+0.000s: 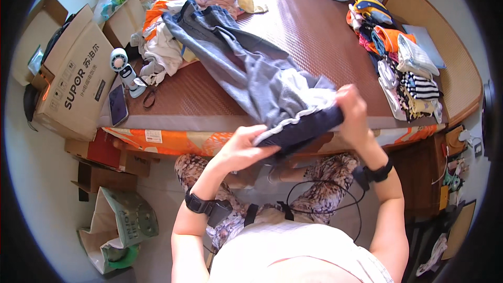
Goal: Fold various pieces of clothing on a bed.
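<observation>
A pair of grey trousers stretches across the bed, its legs running away to the far left. Its dark waistband, edged with a pale wavy band, is lifted at the bed's near edge. My left hand is closed on the left end of the waistband, thumb along the dark cloth. At the other end, my right hand grips the waistband, slightly blurred, with its fingertips partly hidden. The upper legs sag in loose folds between the hands and the mat.
The bed has a brown mat. A loose clothes heap lies at far left, folded clothes piles at right. A handheld fan and phone sit near a large cardboard box. A black cable loops by my legs.
</observation>
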{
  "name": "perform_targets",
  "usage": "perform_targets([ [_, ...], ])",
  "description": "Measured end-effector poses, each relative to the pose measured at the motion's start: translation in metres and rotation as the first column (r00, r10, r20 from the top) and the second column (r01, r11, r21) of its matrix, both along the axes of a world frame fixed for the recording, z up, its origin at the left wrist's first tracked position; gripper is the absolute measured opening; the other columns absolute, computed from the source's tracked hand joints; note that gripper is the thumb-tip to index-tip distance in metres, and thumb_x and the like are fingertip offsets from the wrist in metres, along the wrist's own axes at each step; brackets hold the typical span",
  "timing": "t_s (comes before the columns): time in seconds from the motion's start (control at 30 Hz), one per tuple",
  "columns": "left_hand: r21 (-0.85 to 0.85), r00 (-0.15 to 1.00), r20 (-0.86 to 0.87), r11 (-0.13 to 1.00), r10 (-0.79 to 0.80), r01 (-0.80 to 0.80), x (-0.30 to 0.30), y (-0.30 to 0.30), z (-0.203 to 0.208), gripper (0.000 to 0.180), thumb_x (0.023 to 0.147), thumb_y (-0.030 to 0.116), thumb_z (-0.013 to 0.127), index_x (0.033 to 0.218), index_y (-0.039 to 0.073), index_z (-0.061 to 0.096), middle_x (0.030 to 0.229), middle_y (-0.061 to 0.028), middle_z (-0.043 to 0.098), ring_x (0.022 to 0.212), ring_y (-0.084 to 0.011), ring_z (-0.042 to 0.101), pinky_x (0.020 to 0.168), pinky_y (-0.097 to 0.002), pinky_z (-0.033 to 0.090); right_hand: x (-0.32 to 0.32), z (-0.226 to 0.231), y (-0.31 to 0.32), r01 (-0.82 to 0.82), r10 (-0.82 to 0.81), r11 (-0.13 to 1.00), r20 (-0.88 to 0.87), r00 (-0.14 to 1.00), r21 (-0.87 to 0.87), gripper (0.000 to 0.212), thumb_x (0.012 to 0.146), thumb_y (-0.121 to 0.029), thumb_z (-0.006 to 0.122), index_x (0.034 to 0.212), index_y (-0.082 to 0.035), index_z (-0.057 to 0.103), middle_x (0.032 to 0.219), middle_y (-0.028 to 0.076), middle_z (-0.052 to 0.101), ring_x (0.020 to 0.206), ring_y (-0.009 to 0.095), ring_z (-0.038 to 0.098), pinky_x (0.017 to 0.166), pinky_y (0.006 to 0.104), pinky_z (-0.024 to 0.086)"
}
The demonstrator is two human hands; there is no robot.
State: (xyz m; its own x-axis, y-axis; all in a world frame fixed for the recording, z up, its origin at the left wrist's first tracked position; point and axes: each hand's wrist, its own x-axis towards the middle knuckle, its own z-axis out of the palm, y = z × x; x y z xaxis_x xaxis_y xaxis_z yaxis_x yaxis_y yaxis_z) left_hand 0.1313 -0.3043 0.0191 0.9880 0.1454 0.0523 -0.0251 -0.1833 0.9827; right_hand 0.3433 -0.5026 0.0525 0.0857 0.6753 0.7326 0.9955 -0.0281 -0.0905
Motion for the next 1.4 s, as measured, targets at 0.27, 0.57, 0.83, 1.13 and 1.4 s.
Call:
perform_targets([
  [0.27, -0.307, 0.982, 0.085, 0.933, -0.169, 0.187, 0.031, -0.058, -0.015, 0.027, 0.084, 0.006, 0.066, 0.108, -0.002, 0.058, 0.091, 0.0027, 0.061, 0.082, -0.0047, 0.049, 0.073, -0.0216, 0.044, -0.011, -0.038, -0.022, 0.427, -0.437, 0.897, -0.363, 0.823, -0.112, 0.023, 0.07, 0.006, 0.058, 0.088, -0.004, 0.048, 0.082, 0.014, 0.052, 0.077, 0.033, 0.054, 0.066, 0.0376, 0.044],
  [0.57, -0.263, 0.932, 0.359, 0.963, 0.04, 0.06, 0.037, -0.076, 0.008, 0.026, 0.079, 0.004, 0.071, 0.101, -0.001, 0.059, 0.086, -0.0004, 0.062, 0.078, -0.0041, 0.053, 0.069, -0.0211, 0.046, -0.08, -0.043, -0.023, -0.089, 0.061, 0.996, -0.565, 0.823, -0.022, 0.026, 0.077, 0.002, 0.059, 0.103, -0.002, 0.059, 0.097, 0.017, 0.06, 0.089, 0.031, 0.059, 0.08, 0.0379, 0.047],
  [0.83, -0.489, 0.929, 0.186, 0.79, -0.32, 0.37, 0.038, -0.075, 0.0, 0.035, 0.081, 0.012, 0.071, 0.11, -0.001, 0.057, 0.101, 0.0, 0.058, 0.095, -0.0062, 0.049, 0.084, -0.0237, 0.041, -0.048, -0.048, 0.016, -0.094, -0.112, 0.902, -0.438, 0.892, -0.422, 0.041, 0.083, -0.007, 0.055, 0.124, -0.007, 0.051, 0.121, 0.016, 0.055, 0.112, 0.027, 0.053, 0.097, 0.038, 0.041],
  [1.13, 0.081, 0.696, 0.579, 0.819, 0.425, -0.568, 0.061, -0.006, -0.001, 0.016, 0.087, 0.01, 0.062, 0.098, 0.001, 0.055, 0.071, -0.0204, 0.059, 0.059, -0.0288, 0.059, 0.058, -0.0334, 0.046, -0.039, -0.03, 0.039, -0.245, 0.062, 0.96, -0.959, -0.275, 0.132, 0.032, 0.094, -0.016, 0.051, 0.121, 0.0, 0.053, 0.117, 0.01, 0.06, 0.106, 0.018, 0.058, 0.09, 0.0344, 0.049],
  [1.4, -0.12, 0.579, 0.484, 0.705, 0.657, -0.7, 0.078, 0.064, -0.009, 0.032, 0.092, 0.028, 0.058, 0.083, -0.003, 0.056, 0.059, -0.0015, 0.044, 0.058, -0.0089, 0.034, 0.05, -0.0283, 0.032, -0.063, 0.041, 0.006, -0.231, 0.507, 0.774, -0.795, -0.333, 0.59, 0.027, 0.096, -0.023, 0.045, 0.081, -0.003, 0.057, 0.077, 0.008, 0.064, 0.063, 0.018, 0.059, 0.058, 0.0313, 0.048],
])
